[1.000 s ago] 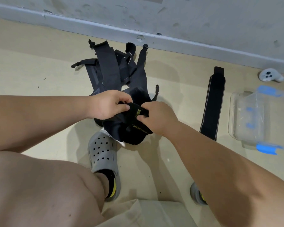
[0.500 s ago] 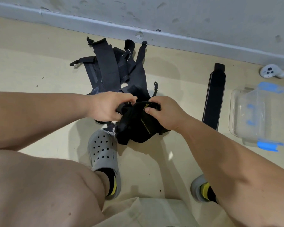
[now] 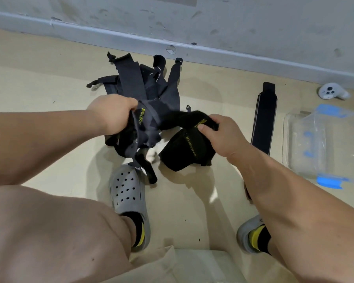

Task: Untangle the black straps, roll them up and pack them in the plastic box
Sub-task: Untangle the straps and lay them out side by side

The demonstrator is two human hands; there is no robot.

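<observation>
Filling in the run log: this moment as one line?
stage: untangling | left hand: grips tangled straps | right hand: grips folded strap | flat strap: on floor, beside plastic box

Pale beige floor (image 3: pixel 49 74) meets a scuffed grey wall (image 3: pixel 253 21) along a light baseboard (image 3: pixel 233 58)
</observation>
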